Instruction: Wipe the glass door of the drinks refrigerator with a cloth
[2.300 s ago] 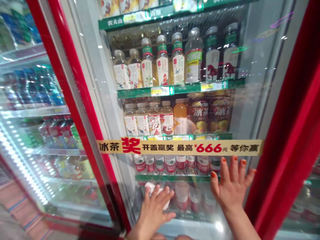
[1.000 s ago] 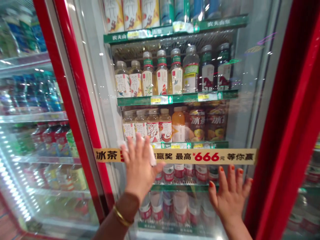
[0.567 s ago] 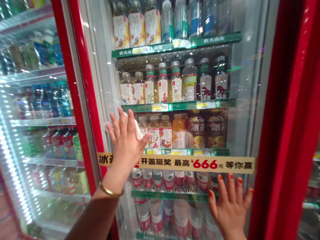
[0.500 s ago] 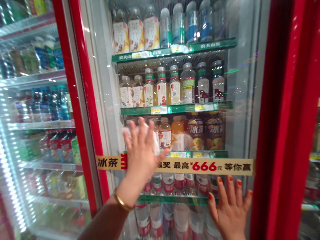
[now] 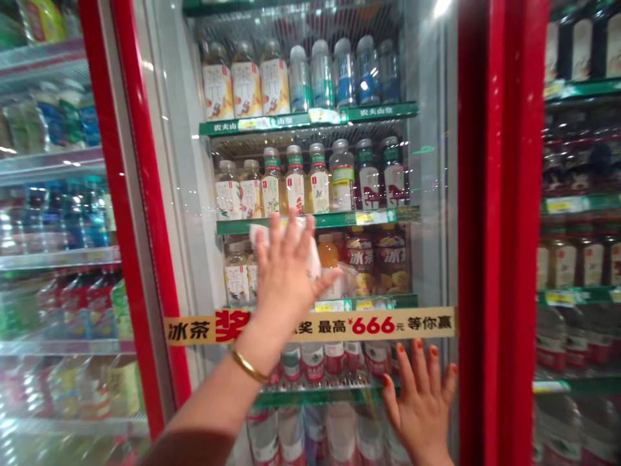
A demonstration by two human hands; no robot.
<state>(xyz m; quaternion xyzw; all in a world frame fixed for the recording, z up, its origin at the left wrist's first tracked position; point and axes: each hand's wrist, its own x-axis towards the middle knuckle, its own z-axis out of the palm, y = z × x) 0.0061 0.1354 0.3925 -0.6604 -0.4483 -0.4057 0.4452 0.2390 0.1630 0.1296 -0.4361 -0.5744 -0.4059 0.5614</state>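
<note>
I face a glass fridge door [image 5: 431, 168] in a red frame. My left hand [image 5: 286, 278] presses a white tissue [image 5: 259, 234] flat against the glass at mid height, fingers spread; a gold bangle circles the wrist. Lower right, my right hand [image 5: 420, 404] lies flat on the glass with fingers apart and orange nails, just below a yellow sticker strip [image 5: 310, 325] with red and black print. Behind the glass stand rows of drink bottles [image 5: 291, 188] on green-edged shelves.
Another glass door [image 5: 58, 259] with bottles stands at the left beyond a red post [image 5: 130, 213]. A wide red frame [image 5: 499, 226] runs down the right, and past it a further fridge with shelves [image 5: 577, 207].
My left hand with the tissue has climbed from the lower glass to mid height and swept sideways over it. My right hand stays flat on the glass. The view has shifted up and right.
</note>
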